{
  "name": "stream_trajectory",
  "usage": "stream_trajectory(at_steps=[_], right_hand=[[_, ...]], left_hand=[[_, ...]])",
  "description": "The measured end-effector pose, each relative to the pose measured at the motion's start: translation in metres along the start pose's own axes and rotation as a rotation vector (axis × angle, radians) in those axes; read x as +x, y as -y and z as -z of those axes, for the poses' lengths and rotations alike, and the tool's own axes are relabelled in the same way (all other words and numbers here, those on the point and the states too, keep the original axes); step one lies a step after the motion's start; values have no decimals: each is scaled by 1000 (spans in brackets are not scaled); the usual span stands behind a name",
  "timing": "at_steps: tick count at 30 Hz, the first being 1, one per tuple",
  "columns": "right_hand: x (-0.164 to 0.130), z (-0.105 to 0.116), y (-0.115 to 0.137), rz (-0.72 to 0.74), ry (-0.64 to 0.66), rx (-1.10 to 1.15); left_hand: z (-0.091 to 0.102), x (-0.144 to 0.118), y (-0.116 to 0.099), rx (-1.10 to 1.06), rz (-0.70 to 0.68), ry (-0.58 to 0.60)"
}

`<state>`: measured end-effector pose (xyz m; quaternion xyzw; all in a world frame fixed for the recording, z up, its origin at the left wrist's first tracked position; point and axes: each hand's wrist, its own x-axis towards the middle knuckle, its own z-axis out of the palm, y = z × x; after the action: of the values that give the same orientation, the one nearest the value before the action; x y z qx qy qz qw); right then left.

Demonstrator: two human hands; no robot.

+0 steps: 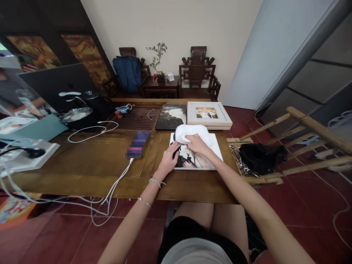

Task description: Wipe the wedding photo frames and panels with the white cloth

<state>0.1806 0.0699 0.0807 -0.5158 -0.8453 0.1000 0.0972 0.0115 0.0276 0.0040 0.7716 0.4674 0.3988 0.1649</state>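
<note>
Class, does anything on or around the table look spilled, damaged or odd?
White cables sag below the table in loose loops, which looks untidy. The phone is oddly pixelated, unlike its surroundings. No spill shows, nor damage on what shows of the photo.

A fluffy white cloth (198, 131) shows a matt, napped pile against a smooth, white-edged rectangular picture panel (219, 146). The long brown wooden table (93, 161) has a soft sheen; a blue fabric backpack (128, 75) looks matt, dark-red square floor tiles (299, 211) faintly glossy.
</note>
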Motion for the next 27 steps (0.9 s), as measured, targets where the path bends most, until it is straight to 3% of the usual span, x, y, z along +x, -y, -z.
stream_trajectory(at_steps=[4,7,9,13,16,19,27], right_hand=[[-40,11,-55,-73,-47,-41],[-78,8,-74,-39,-58,-84],[-110,3,-69,48,-35,-105],[-171,-4,-33,204,50,-95],[-189,-3,-16,255,113,-84],[-169,1,-24,241,119,-64],[-43,27,-73,47,57,-122]], left_hand=[[0,-1,0,-2,-12,-10],[-2,-1,0,1,-7,-25],[-3,-1,1,8,-8,-29],[-3,-2,2,24,-20,-23],[-3,-1,2,27,-31,-17],[-2,-1,3,27,-31,-10],[3,-1,0,7,-8,5]])
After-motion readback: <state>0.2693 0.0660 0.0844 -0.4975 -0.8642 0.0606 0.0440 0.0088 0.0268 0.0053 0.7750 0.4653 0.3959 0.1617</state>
